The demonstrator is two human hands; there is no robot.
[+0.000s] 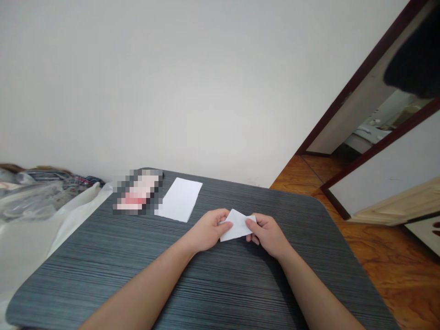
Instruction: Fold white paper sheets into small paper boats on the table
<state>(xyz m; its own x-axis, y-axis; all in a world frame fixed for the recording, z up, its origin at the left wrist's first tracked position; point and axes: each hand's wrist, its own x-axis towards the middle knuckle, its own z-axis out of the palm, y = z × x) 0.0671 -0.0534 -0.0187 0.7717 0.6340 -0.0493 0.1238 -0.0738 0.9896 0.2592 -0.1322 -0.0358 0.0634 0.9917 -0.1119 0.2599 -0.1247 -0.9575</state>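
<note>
A small folded piece of white paper point(237, 228) is held between my two hands over the dark table. My left hand point(209, 228) pinches its left end, thumb on top and fingers behind. At the opposite end, my right hand point(268, 233) grips the paper the same way, its thumb pressing on the face. A pointed flap stands up at the paper's upper edge. To the left of my hands, several flat white sheets point(181, 198) seem to lie in a stack on the table.
The dark wood-grain table point(220, 293) has rounded corners and meets the white wall at the back. A blurred-out pink and white item point(139, 190) lies at its back left. Plastic-covered bundles point(44, 192) sit beyond the left edge. Wooden floor point(395, 261) and a doorway are on the right.
</note>
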